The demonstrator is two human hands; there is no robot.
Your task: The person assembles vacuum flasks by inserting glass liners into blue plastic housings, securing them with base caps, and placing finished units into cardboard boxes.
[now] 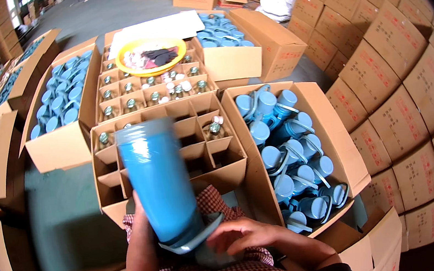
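Blue flask (158, 182): tall glossy cylinder, tilted, motion-blurred, paler at its far end; left hand (139, 208) along its side.
Carry handle (191, 244): light blue, curved around the near end, by the right hand (242, 234).

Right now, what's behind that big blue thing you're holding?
Behind the blue flask is a divided cardboard box; glass bottles show at its left and right. The flask hides some compartments, so I can't tell what's in those.

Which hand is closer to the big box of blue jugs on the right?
Right. The right hand, near the handle of the blue jug, is left of the box; the left hand is farther left, against the jug.
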